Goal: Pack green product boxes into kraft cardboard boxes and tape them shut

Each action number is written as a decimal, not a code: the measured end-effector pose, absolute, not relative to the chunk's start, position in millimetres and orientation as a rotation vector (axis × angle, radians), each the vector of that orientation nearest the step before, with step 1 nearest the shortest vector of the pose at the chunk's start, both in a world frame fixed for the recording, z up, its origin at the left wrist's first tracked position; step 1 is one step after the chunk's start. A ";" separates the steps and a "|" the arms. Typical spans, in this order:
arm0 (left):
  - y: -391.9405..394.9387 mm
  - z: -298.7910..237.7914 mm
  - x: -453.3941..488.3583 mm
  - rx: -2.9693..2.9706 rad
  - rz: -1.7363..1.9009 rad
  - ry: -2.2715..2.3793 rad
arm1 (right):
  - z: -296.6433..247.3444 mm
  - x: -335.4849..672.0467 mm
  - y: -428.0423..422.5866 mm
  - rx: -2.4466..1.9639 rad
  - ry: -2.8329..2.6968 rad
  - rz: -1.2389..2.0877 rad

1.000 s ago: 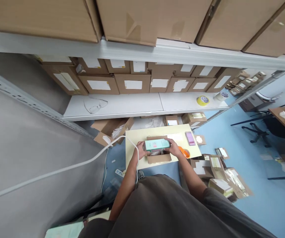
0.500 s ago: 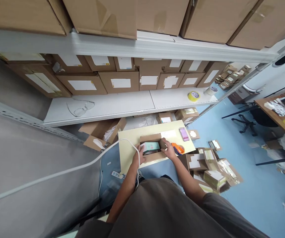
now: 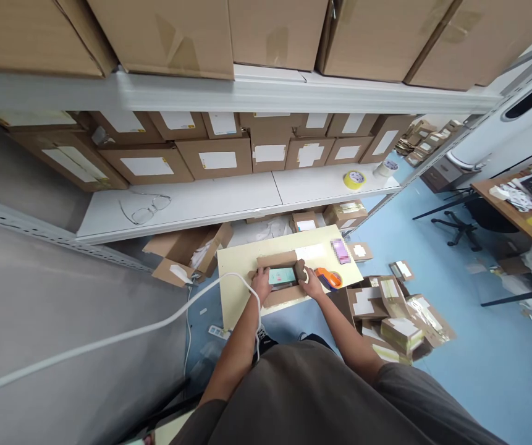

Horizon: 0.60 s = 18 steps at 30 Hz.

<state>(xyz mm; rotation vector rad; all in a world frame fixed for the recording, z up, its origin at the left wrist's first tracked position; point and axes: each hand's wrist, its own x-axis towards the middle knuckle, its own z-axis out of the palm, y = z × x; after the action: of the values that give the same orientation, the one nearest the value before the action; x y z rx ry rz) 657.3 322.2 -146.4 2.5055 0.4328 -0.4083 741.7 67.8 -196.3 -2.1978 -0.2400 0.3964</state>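
Observation:
An open cardboard box (image 3: 286, 296) lies on the pale yellow table (image 3: 236, 304), with its long flaps spread. Down inside it rests a teal carton (image 3: 281, 276) with small pink marks. My left hand (image 3: 261, 285) is closed over the box's left end, fingertips beside the carton. At the opposite end, my right hand (image 3: 312, 285) grips the brown cardboard end flap (image 3: 299, 271), which stands up there. Just right of that hand is an orange and blue tape dispenser (image 3: 329, 279). A pink-purple item (image 3: 340, 251), blurred out, lies at the table's far right corner.
A white cable (image 3: 154, 323) crosses in front of my left forearm. Above the table, a shelf (image 3: 228, 196) holds labelled boxes, glasses (image 3: 147, 210) and a yellow tape roll (image 3: 354, 180). Cardboard boxes (image 3: 386, 321) are piled on the floor at right; another open box (image 3: 186, 244) stands left.
The teal carton, tilted up at its left end before, now lies flatter and lower in the box. My left hand has shifted slightly up toward the box's left end. The view has moved a little.

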 end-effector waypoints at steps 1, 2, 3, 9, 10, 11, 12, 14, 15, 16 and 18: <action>323.6 -145.7 657.5 2.509 -0.403 0.422 | -197.7 742.7 66.7 -2.198 -0.244 0.399; 324.9 -145.4 656.9 2.509 -0.390 0.416 | -198.5 743.3 65.6 -2.205 -0.242 0.403; 326.0 -145.6 655.9 2.502 -0.376 0.406 | -198.7 743.5 64.6 -2.212 -0.240 0.407; 330.7 -150.9 651.6 2.386 -0.295 0.391 | -190.4 742.6 59.2 -2.202 -0.279 0.384; 331.4 -151.5 651.4 2.379 -0.281 0.388 | -188.0 742.5 58.9 -2.201 -0.281 0.380; 332.0 -152.1 650.7 2.379 -0.277 0.380 | -185.6 742.4 58.6 -2.201 -0.285 0.375; 332.4 -152.8 649.4 2.387 -0.289 0.361 | -183.4 742.2 58.6 -2.201 -0.290 0.368; 332.2 -154.9 643.9 2.423 -0.348 0.304 | -180.3 741.4 58.5 -2.196 -0.305 0.350; 331.1 -156.8 639.6 2.448 -0.382 0.277 | -179.4 740.8 58.3 -2.195 -0.310 0.341; 329.3 -159.3 634.6 2.474 -0.411 0.251 | -179.1 739.9 58.1 -2.196 -0.311 0.336; 323.2 -166.1 624.0 2.520 -0.435 0.218 | -179.6 738.0 57.2 -2.204 -0.308 0.337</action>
<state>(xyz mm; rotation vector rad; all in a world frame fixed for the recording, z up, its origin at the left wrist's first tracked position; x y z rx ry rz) 624.0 323.2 -166.1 2.5196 0.2185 -0.4346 738.0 57.2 -179.6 -2.2039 -0.3080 0.3366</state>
